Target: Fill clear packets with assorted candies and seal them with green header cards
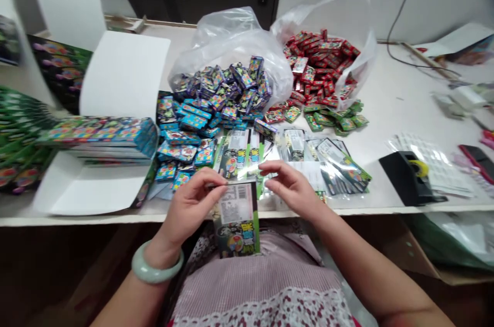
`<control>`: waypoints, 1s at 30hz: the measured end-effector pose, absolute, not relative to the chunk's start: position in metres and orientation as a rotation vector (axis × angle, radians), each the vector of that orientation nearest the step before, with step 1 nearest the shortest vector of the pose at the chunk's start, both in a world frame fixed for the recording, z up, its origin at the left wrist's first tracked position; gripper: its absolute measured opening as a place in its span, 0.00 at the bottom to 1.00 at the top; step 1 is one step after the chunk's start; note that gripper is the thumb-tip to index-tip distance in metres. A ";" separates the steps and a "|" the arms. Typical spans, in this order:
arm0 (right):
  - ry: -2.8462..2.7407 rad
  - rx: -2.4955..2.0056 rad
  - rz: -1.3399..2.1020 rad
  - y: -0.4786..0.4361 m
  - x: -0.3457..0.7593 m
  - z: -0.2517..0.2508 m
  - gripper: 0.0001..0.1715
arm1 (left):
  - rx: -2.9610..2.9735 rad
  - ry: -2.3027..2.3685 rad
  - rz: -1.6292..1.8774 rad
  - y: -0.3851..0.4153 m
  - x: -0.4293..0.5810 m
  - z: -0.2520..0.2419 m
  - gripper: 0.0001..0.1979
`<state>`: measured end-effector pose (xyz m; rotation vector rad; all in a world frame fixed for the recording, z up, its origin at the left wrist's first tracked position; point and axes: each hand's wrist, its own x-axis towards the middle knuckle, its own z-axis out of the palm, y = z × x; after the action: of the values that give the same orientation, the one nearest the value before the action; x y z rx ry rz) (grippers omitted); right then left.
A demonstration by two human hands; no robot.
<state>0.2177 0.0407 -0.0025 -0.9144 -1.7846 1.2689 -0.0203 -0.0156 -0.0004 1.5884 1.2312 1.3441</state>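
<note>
A printed packet (236, 224), dark with green edges and a white label, hangs over my lap at the table's front edge. My left hand (195, 201) pinches it by its upper left corner between thumb and fingers. Just right of the packet's top, my right hand (289, 188) hovers with thumb and fingers apart and nothing visible between them. Behind the hands lie more printed packets (236, 155) in clear film. Small blue boxes (181, 144) are heaped to the left, and one purple box (265, 129) rests on the packets.
Plastic bags of purple boxes (216, 85) and red boxes (320, 67) stand behind, with green boxes (335, 120) in front of the red ones. An open white carton (96, 188) holding colourful packs is at left. A black tape dispenser (405, 178) stands at right.
</note>
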 end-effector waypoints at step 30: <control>-1.874 -1.745 0.900 0.123 0.300 -0.051 0.06 | 1.613 1.280 1.393 -0.009 -0.013 -0.001 0.03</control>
<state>0.3005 0.1225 -0.0511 -1.7455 -1.8737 0.9000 -0.0133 -0.0092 -0.0008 1.6125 1.2800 1.3926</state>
